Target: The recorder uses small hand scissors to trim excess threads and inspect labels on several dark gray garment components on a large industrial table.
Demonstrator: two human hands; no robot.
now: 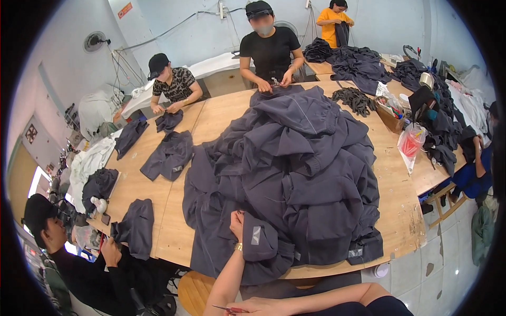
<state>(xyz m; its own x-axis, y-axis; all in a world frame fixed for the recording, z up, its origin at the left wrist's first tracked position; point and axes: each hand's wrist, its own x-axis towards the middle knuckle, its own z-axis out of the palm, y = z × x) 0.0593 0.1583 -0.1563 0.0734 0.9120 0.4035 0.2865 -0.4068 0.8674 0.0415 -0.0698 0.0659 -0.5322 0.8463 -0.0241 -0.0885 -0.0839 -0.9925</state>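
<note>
Gripping the garment [268, 243] at lower centre with our left hand [236, 226], scissors [237, 310] in our right hand [259, 305], we should avoid nicking it.

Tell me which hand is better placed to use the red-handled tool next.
Probably the right hand: it already holds the red-handled tool, whereas the left hand is occupied holding the dark garment beside its light patch.

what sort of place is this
Probably a garment workshop: dark grey fabric garments heaped on a pale wooden table, two black-capped people across it handling similar pieces, and what look like red-handled snips in the right hand.
</note>
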